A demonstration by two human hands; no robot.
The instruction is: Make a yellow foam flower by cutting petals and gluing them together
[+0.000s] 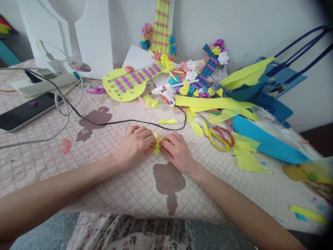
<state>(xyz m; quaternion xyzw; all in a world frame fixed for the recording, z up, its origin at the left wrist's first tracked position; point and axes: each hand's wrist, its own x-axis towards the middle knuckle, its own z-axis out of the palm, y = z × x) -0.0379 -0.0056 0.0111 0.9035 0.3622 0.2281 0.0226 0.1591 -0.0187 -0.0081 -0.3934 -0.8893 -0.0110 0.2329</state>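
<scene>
Between my two hands, low over the quilted tablecloth, is a small yellow crepe paper flower with petal-like points sticking up and down. My left hand is closed, its fingertips pinching the flower's left side. From the other side my right hand pinches it, fingers curled together. My fingers cover part of the piece. Just beyond them lies a short twisted yellow paper strip. Scissors with red and yellow handles rest to the right, and a white glue gun lies farther back.
A black cord crosses behind my hands. A yellow paper guitar and a blue one with paper flowers are at the back. Yellow crepe strips and blue paper spread rightward. A phone and power strip lie left.
</scene>
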